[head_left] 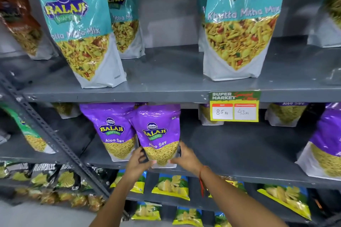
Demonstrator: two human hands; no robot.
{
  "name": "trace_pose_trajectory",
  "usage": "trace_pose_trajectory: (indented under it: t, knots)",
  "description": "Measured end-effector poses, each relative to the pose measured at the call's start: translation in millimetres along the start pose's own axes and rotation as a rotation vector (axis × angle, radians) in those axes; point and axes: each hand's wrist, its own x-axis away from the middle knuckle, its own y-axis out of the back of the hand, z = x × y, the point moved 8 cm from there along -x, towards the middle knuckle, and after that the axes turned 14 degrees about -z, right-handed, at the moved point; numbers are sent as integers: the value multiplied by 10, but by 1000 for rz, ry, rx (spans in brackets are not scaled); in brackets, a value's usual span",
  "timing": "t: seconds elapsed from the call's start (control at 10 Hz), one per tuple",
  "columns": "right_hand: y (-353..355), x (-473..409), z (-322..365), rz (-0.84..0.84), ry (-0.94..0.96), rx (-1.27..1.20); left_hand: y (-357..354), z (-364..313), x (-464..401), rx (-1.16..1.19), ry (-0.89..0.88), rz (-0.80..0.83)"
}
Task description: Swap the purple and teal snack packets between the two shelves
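both hands clasp one purple packet (158, 134) at its lower corners, left hand (137, 160) and right hand (186, 158) each with a narrow grip on it. it stands upright, long axis vertical, front facing out, at the lower shelf (230, 153) edge, just beside another purple packet (114, 131). teal packets (239, 24) stand upright on the grey metal upper shelf (166, 79), above a price tag (234, 106).

Both arms reach forward; the left hand (138, 158) and right hand (185, 158) face each other, fingers curled closed in a grip.
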Motion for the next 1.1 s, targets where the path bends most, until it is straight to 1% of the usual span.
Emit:
trace_pose_trajectory:
  t: [0.1,0.2,0.4,0.5,0.6,0.7,0.9,1.0,1.1]
  knots:
    - [28,-20,21,-72,17,-59,22,-91,-40,-30,-77,-58]
    - [176,40,0,-116,19,-109,-93,-253,-9,5,-120,-61]
    - [830,128,-299,-187,-20,-173,-676,-486,125,46,-184,-6]
    - [1270,200,-428,-205,-73,-149,-1049,-577,268,47,-217,33]
    - [1580,283,-547,-209,-68,-115,-1367,-588,369,56,-211,73]
    - [1738,320,-700,-218,-84,-92,-1587,-542,409,45,-193,99]
    - [1810,336,-793,-199,-101,-91,-1710,-544,491,33,-226,100]
    - [1784,363,-764,-189,-95,-135,-1702,-521,507,41,-214,105]
    - [1800,438,-692,-241,-77,-228,-1611,-524,531,113,-165,49]
